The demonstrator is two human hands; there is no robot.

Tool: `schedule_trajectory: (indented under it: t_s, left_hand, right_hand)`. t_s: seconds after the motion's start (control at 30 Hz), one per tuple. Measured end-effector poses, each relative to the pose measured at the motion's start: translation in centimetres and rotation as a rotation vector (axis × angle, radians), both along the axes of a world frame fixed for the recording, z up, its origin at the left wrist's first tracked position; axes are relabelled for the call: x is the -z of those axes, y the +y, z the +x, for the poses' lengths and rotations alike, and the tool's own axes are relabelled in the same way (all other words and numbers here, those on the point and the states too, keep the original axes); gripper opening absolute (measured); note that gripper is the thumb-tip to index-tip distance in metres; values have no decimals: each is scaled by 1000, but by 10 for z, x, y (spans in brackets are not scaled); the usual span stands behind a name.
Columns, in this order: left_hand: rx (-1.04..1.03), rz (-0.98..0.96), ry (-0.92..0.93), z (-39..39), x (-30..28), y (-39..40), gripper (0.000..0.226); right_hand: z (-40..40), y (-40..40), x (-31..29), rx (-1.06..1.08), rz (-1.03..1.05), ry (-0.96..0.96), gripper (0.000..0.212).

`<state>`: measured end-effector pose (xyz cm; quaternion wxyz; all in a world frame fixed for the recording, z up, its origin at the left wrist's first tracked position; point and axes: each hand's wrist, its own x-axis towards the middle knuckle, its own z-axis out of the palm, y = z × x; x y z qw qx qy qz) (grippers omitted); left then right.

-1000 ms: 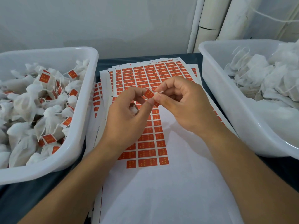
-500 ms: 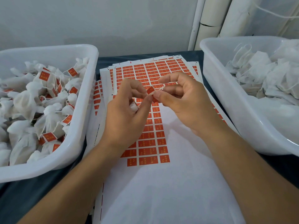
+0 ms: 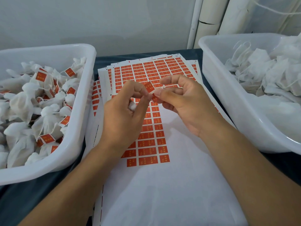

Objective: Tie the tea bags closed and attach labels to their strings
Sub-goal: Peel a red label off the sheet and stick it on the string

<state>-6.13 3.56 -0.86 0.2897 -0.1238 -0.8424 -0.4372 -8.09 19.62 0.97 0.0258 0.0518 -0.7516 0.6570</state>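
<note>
Above the label sheets, my left hand [image 3: 125,110] and my right hand [image 3: 184,101] meet at their fingertips. Between them they pinch a small orange label [image 3: 149,86] and a thin white string [image 3: 162,88]. A white tea bag [image 3: 132,105] is tucked into my left palm, mostly hidden by the fingers. Under my hands lies a stack of sheets of orange labels [image 3: 153,69]; the top sheet's near part is bare white backing.
A white tub [image 3: 81,115] on the left holds several tied tea bags with orange labels. A second white tub [image 3: 228,95] on the right holds unlabelled white bags with loose strings. Both stand on a dark table [image 3: 24,201]. White pipes rise behind.
My hands have shifted slightly while working the label at the fingertips; my right fingers have spread a little more. The camera has dipped slightly.
</note>
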Motion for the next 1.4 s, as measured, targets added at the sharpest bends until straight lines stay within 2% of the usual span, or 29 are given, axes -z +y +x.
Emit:
schedule_trajectory:
  t_s: [0.3, 0.5, 0.57, 0.73, 0.87, 0.97, 1.13, 1.27, 1.4]
  left_hand:
    - [19, 2, -76, 2, -2, 1, 14]
    - [-25, 52, -129, 3, -4, 4, 5]
    - [-50, 51, -140, 3, -4, 5, 10]
    - [-85, 33, -169, 3, -5, 5, 19]
    - [-52, 59, -209, 2, -4, 4, 18]
    - [-15, 117, -251, 2, -3, 4, 15]
    - [46, 199, -317, 0, -3, 2, 12]
    - [50, 203, -339, -1, -1, 2, 11]
    - [41, 162, -368, -1, 1, 4, 11]
  right_hand:
    - [1, 1, 0, 28, -3, 7, 28]
    - [1, -1, 3, 66, 70, 84, 23]
    - [2, -2, 3, 79, 87, 120, 22]
    - [2, -3, 2, 78, 176, 230, 23]
    - [1, 2, -1, 78, 265, 325, 29]
    - [-2, 6, -1, 42, 338, 318, 31]
    - [-2, 4, 4, -155, 408, 256, 14]
    - [0, 3, 5, -135, 361, 293, 8]
    - [1, 4, 6, -83, 398, 343, 9]
